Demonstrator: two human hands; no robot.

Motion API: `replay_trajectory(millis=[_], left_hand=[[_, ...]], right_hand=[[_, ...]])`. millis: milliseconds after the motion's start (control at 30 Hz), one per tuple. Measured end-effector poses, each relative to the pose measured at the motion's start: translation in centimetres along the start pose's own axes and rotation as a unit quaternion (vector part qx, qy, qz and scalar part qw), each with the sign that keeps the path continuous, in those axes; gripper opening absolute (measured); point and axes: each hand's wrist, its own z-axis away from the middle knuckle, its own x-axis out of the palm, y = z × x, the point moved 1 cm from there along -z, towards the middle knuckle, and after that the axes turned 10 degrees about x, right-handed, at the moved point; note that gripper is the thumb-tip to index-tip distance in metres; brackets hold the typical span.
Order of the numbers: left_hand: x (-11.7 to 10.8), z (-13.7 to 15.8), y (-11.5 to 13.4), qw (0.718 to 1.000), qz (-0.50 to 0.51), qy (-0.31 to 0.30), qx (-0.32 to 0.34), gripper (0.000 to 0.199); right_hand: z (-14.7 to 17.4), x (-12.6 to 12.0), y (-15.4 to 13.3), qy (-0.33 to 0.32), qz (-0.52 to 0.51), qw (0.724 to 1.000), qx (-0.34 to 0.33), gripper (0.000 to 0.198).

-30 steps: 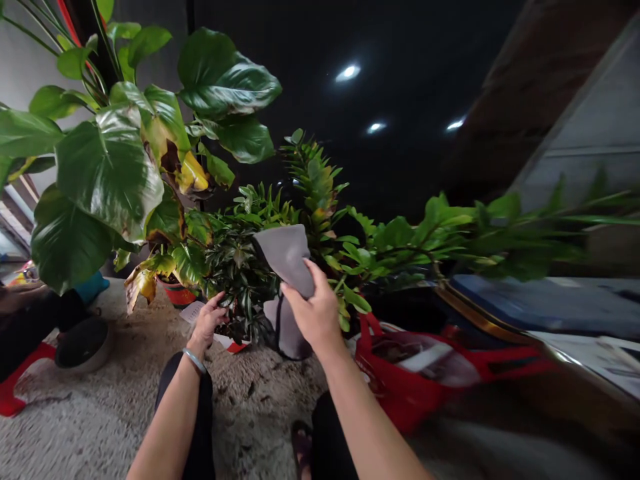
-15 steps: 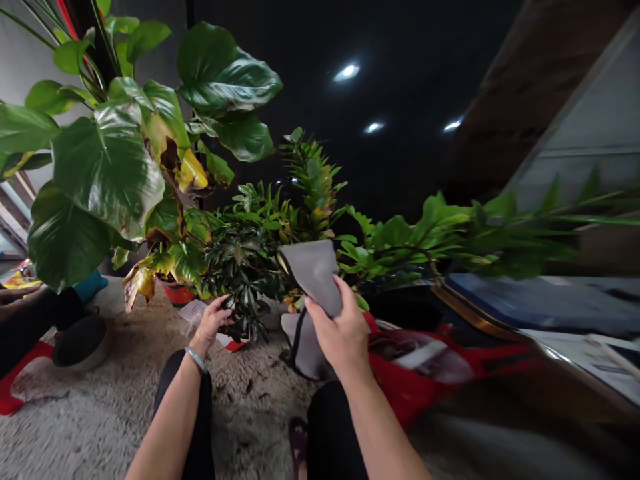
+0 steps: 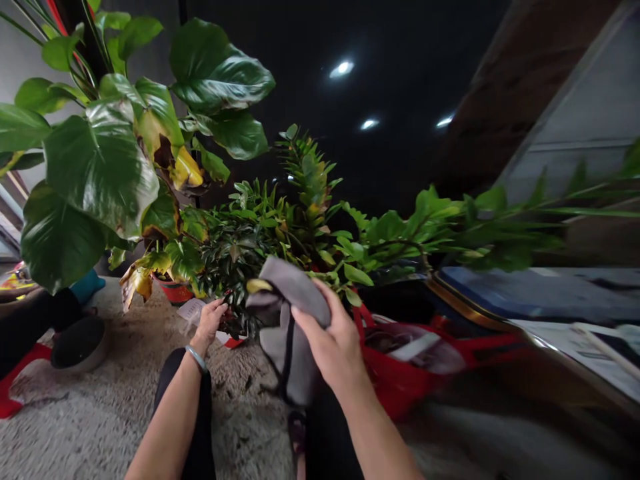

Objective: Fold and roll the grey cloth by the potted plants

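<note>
While the left hand (image 3: 209, 325) pinches dark foliage (image 3: 239, 260), the right hand (image 3: 334, 341) grips a grey cloth (image 3: 286, 320).

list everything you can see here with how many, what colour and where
cloth: one, grey, centre, in the right hand
small plant: one, dark green, centre, at the left hand
big-leaf plant: one, green with yellow-brown patches, left
red pot: one, under the big-leaf plant
red bag: one, right of centre, on the floor
bowl: one, dark, far left
carpet: one, beige, below
ceiling lights: three, white, top
bracelet: one, silver, left wrist
left hand: touching the small plant
right hand: gripping the cloth
</note>
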Motion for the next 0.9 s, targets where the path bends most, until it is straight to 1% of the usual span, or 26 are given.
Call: replay_trajectory(millis=[33,67,133,167,233,300,333,367,400,433,467,500,533,567,633,667,733,800,867,900], left_hand=[[0.0,0.0,0.0,1.0,-0.004,0.012,0.003,0.04],[0.1,0.1,0.0,0.999,-0.006,0.03,0.011,0.041],[0.0,0.3,-0.1,0.997,-0.004,0.071,0.027,0.04],[0.0,0.3,-0.2,0.996,-0.001,0.087,0.031,0.039],[-0.3,0.2,-0.5,0.994,0.008,0.11,0.022,0.037],[-0.6,-0.1,-0.8,0.988,0.022,0.151,0.0,0.037],[-0.9,-0.3,-0.9,0.983,0.026,0.179,-0.011,0.039],[-1.1,-0.6,-0.9,0.977,0.032,0.21,-0.018,0.043],[-1.4,-0.9,-0.8,0.97,0.046,0.239,-0.019,0.048],[-1.6,-1.1,-0.6,0.964,0.068,0.257,-0.012,0.053],[-1.8,-1.4,-0.3,0.96,0.101,0.26,-0.003,0.056],[-1.9,-1.7,0.0,0.958,0.141,0.249,0.005,0.055],[-2.0,-2.0,0.3,0.956,0.183,0.229,0.011,0.05],[-2.0,-2.3,0.6,0.954,0.219,0.205,0.013,0.043],[-2.0,-2.6,1.0,0.952,0.252,0.175,0.003,0.031],[-2.0,-2.7,1.0,0.952,0.251,0.174,-0.003,0.028],[-2.1,-2.6,0.8,0.962,0.217,0.168,-0.006,0.023],[-2.3,-2.3,0.5,0.976,0.165,0.14,0.006,0.017],[-2.5,-1.7,0.3,0.984,0.13,0.115,0.031,0.023],[-2.5,-1.3,0.2,0.986,0.121,0.11,0.043,0.027]], right_hand=[[-1.6,0.7,-0.5,0.027,0.013,0.999,-0.013,0.064],[-2.8,1.6,-0.6,0.04,0.03,0.999,-0.014,0.066],[-3.6,3.8,0.8,0.021,0.065,0.998,0.004,0.068],[-3.1,4.7,2.1,-0.002,0.076,0.997,0.019,0.067],[-0.5,5.7,5.1,-0.054,0.073,0.995,0.045,0.062],[2.8,5.1,7.3,-0.092,0.038,0.993,0.061,0.056],[4.0,4.3,7.7,-0.108,0.021,0.992,0.069,0.055],[4.8,3.4,7.5,-0.111,0.008,0.991,0.07,0.055],[5.0,2.5,6.8,-0.101,-0.004,0.993,0.065,0.056],[4.6,1.7,5.6,-0.077,-0.012,0.996,0.053,0.057],[3.7,1.2,4.3,-0.044,-0.018,0.998,0.035,0.058],[2.5,1.1,2.8,-0.011,-0.022,1.0,0.014,0.059],[1.1,1.4,1.6,0.012,-0.024,1.0,-0.004,0.059],[-0.2,2.1,0.7,0.017,-0.026,0.999,-0.017,0.058],[-1.6,4.3,0.1,-0.017,-0.019,0.999,-0.026,0.053],[-1.6,5.6,0.4,-0.046,-0.01,0.999,-0.025,0.05],[0.0,7.6,1.9,-0.098,0.02,0.995,-0.021,0.043],[2.8,8.6,3.2,-0.137,0.048,0.989,-0.025,0.038],[5.4,8.7,3.2,-0.166,0.051,0.984,-0.048,0.038],[6.2,8.8,2.5,-0.176,0.047,0.981,-0.073,0.039]])
